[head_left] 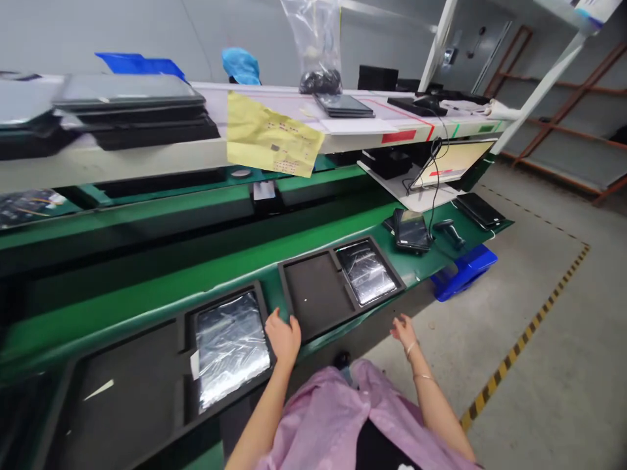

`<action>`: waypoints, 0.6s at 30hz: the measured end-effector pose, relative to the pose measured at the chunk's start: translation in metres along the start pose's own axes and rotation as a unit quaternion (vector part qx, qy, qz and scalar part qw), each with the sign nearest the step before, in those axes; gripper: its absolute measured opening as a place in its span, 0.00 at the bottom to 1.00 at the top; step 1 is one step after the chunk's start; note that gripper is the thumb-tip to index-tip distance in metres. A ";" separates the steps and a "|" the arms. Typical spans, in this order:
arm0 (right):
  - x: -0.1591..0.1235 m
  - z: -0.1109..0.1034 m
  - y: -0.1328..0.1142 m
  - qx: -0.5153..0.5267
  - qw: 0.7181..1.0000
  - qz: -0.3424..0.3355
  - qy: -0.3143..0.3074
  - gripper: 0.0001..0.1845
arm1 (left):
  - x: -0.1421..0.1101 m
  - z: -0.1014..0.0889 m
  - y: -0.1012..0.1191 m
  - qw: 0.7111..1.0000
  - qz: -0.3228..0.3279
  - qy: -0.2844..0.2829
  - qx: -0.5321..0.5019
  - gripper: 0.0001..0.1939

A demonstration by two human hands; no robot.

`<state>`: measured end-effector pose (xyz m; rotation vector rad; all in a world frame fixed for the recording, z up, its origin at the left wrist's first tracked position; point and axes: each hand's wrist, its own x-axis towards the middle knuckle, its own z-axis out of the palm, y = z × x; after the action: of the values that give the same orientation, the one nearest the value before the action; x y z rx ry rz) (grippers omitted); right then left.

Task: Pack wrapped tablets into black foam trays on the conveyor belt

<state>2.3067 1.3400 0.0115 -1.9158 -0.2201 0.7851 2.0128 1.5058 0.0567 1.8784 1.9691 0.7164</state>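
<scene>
My left hand (pixel 285 338) is beside the right edge of a black foam tray (pixel 179 343), thumb and fingers apart, with nothing seen in it. Whether it touches the tray I cannot tell. In that tray's right compartment lies a tablet (pixel 234 349) under shiny clear film. A second foam tray (pixel 284 279) sits just to the right, with another film-covered tablet (pixel 367 271) in its right compartment. My right hand (pixel 405 333) hangs in the air before the bench edge, fingers loosely bent and apart, holding nothing visible.
Further right on the green bench (pixel 337 228) are stacked dark devices (pixel 411 230), a handheld scanner (pixel 449 232) and a black flat case (pixel 480 210). A monitor (pixel 455 163) stands behind. Above runs a shelf (pixel 353 134) with a hanging yellow paper (pixel 272 134). A blue stool (pixel 463 273) is under the bench.
</scene>
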 end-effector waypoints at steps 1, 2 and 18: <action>0.010 0.004 -0.010 -0.009 1.000 -0.011 0.007 0.34 | 0.011 0.010 0.012 0.999 -0.027 -0.004 0.039 0.29; 0.022 0.006 -0.019 -0.022 0.999 -0.019 0.015 0.36 | 0.019 0.019 0.020 0.996 -0.052 -0.010 0.070 0.30; 0.127 0.006 -0.074 -0.388 0.916 -0.101 0.006 0.13 | 0.041 0.050 0.025 0.952 -0.156 -0.076 0.253 0.29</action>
<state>2.4146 1.4395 0.0201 -2.5777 -0.8070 0.5837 2.0577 1.5536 0.0341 1.7333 2.4245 -0.0331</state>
